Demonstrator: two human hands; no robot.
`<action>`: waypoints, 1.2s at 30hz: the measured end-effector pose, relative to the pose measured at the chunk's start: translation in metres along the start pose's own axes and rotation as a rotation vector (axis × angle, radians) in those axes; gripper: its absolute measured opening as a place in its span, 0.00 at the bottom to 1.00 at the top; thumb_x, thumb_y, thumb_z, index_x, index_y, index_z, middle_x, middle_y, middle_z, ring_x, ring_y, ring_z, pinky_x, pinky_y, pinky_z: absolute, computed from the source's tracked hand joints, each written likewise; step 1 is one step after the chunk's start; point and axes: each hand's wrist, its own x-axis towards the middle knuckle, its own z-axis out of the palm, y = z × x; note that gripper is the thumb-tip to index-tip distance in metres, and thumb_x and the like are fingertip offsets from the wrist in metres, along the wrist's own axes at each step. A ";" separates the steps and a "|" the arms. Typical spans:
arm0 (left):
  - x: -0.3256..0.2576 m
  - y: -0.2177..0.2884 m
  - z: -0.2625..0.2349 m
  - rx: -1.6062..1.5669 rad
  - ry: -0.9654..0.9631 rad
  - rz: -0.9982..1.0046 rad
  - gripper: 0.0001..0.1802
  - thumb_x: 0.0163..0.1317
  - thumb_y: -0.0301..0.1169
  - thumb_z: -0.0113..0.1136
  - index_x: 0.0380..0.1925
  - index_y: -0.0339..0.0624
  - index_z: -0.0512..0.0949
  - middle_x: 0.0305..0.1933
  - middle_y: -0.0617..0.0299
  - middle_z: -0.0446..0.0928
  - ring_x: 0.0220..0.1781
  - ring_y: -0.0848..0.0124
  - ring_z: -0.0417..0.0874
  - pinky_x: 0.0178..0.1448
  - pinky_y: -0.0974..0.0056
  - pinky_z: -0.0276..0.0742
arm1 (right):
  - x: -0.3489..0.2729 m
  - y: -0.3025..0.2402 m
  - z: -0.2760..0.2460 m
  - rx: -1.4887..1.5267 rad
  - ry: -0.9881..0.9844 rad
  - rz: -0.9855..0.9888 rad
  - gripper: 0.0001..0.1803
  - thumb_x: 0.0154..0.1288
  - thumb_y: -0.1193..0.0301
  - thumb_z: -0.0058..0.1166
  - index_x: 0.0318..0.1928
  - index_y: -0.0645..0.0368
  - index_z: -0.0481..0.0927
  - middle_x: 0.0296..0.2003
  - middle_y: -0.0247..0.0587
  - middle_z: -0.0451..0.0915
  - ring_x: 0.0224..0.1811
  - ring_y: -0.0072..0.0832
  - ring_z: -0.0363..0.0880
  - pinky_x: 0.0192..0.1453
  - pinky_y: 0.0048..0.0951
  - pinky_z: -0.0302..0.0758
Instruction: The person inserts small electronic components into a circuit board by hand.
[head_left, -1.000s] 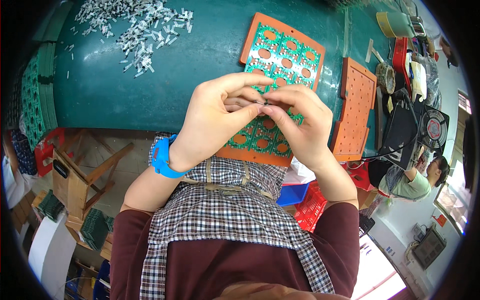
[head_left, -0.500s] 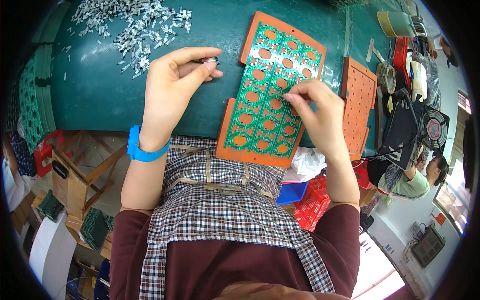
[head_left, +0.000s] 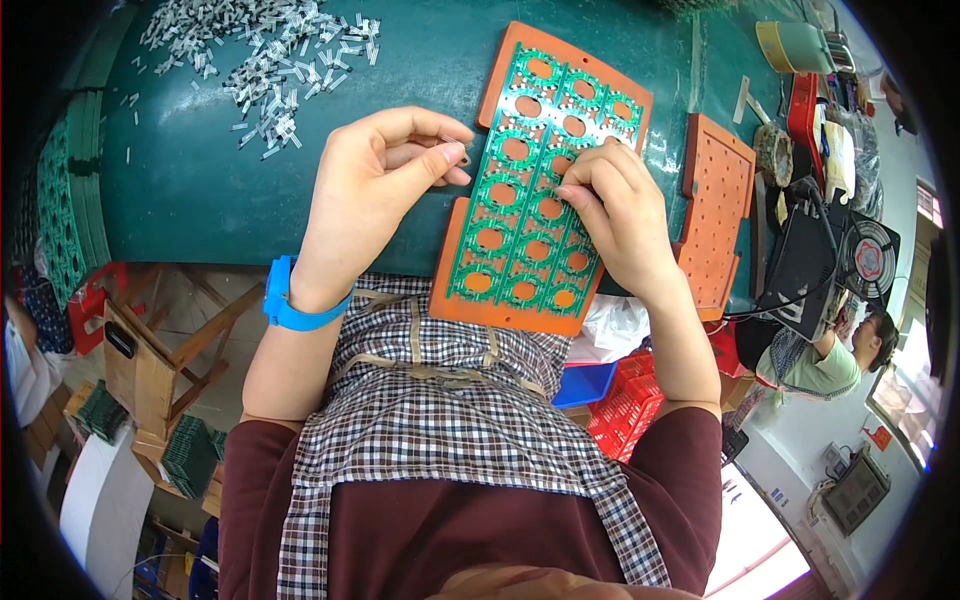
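Note:
A green circuit-board panel with rows of round cutouts lies on an orange fixture plate, which reaches over the table's near edge. My right hand is over the middle of the panel with thumb and forefinger pinched; whatever is between the fingertips is too small to make out. Left of the panel, my left hand is closed, thumb against the forefinger, on a small clear component mostly hidden by the fingers. Many similar small clear components with dark ends form a loose pile at the far left.
A second orange fixture plate with rows of holes lies to the right. Beyond it are a red tray, a black fan and a seated person. Stacked green panels stand at the left edge, above a wooden stool.
My left hand has moved right, closer to the panel's left edge. My right hand has shifted slightly left and up over the panel, still pinched.

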 end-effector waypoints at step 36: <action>-0.004 0.006 0.014 -0.155 -0.130 -0.125 0.10 0.59 0.20 0.61 0.42 0.30 0.79 0.38 0.57 0.82 0.41 0.73 0.84 0.48 0.70 0.81 | -0.001 -0.016 -0.002 -0.265 0.186 -0.266 0.16 0.41 0.70 0.70 0.34 0.56 0.80 0.32 0.33 0.78 0.32 0.31 0.78 0.34 0.32 0.73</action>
